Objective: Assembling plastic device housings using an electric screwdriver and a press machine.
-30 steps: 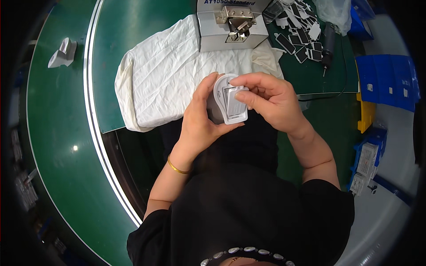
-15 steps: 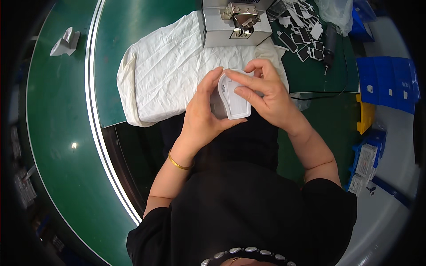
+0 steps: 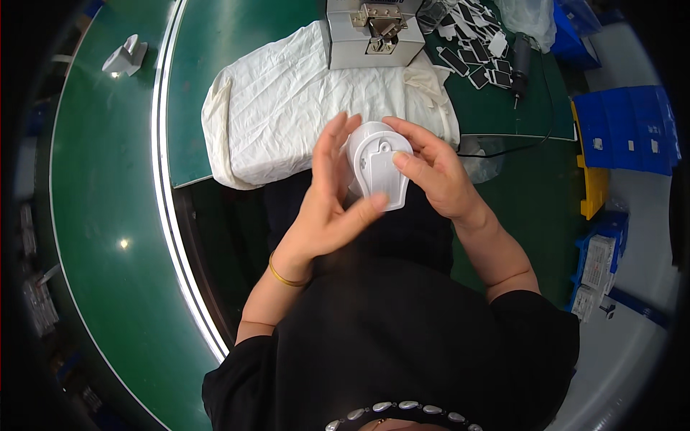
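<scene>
A white plastic housing [image 3: 384, 174] with a rounded top and a flat, tapering face is held up in front of my body. A small hole shows near the top of that face. My right hand [image 3: 438, 176] grips its right side, thumb pressed on the face and fingers curled around the upper edge. Along the left side, my left hand [image 3: 329, 190] cradles it loosely; the fingers are nearly straight, and the blurred thumb lies over the lower edge. The housing's underside is hidden.
A white cloth-covered pad [image 3: 287, 108] lies at the table edge beyond my hands. Behind it stands a grey metal machine [image 3: 377, 43]. Black-and-white flat pieces [image 3: 478, 54] and an electric screwdriver [image 3: 520, 65] lie to the right. Another white part [image 3: 126, 57] sits on the green surface [image 3: 108, 215] at left.
The housing has turned and shifted slightly toward me, showing its rounded top and small hole. My left thumb has moved onto its lower edge, and my right thumb rests lower. The view has shifted slightly.
</scene>
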`<state>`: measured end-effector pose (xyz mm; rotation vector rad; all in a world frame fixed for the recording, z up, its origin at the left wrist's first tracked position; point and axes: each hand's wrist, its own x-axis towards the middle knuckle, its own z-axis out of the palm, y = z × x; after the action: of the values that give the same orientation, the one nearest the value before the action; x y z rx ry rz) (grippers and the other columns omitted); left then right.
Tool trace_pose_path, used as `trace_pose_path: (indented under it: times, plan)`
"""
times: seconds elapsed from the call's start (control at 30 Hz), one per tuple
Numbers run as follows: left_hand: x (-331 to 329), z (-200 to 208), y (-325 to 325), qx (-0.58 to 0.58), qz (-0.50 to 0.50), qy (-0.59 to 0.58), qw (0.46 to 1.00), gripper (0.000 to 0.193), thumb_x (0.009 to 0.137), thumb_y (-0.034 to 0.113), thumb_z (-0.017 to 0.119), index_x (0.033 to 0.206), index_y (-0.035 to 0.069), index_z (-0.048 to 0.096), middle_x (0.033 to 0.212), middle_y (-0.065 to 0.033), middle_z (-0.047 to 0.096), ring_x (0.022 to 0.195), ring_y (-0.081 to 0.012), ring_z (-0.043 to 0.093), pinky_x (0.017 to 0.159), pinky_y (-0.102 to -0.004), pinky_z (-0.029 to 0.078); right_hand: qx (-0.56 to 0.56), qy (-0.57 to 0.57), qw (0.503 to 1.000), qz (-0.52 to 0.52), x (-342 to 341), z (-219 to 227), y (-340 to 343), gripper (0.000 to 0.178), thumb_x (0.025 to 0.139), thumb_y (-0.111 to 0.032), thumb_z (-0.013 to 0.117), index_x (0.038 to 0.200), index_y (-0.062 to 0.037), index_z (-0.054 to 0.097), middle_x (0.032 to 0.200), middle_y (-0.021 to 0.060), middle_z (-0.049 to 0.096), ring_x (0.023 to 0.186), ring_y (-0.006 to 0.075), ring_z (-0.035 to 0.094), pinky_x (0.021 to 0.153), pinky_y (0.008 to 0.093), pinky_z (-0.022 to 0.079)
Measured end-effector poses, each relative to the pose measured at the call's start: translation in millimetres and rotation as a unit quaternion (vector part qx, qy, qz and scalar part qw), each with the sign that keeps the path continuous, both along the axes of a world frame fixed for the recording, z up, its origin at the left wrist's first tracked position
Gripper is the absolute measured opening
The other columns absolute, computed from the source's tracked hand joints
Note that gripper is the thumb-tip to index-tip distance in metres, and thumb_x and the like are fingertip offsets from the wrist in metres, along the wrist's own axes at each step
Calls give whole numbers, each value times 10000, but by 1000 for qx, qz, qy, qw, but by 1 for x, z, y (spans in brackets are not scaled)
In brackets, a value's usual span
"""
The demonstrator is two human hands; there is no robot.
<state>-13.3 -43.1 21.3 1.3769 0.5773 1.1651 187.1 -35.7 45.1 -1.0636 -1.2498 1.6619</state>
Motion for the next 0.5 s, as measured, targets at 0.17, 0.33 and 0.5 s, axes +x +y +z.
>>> trace_pose_path:
  times: [0.17,0.33,0.5]
  plan:
    - [5,4,-8,-173,3,-107,979,764,950,14,629,1547,47,153,1401,-200,490,1279,-248,512,1081,-376,410,25,31,999,-23,-8,0,-17,629,971,-110,638,1484,82,328,1340,161,553,1220,191,549,1042,337,447]
    - [10,1,-19,-147,17,-124,981,728,937,-3,640,1518,43,204,1356,-187,529,1235,-228,545,1042,-360,443,75,24,995,-69,-15,-1,-35,623,954,-79,643,1474,77,336,1312,157,554,1176,180,562,1008,328,469]
    - [12,-2,-31,-144,20,-98,984,708,935,8,632,1522,59,238,1386,-203,511,1245,-257,527,1061,-385,425,57,21,995,-73,-11,-9,-46,602,957,-88,624,1471,78,357,1371,157,537,1249,190,533,1074,327,415]
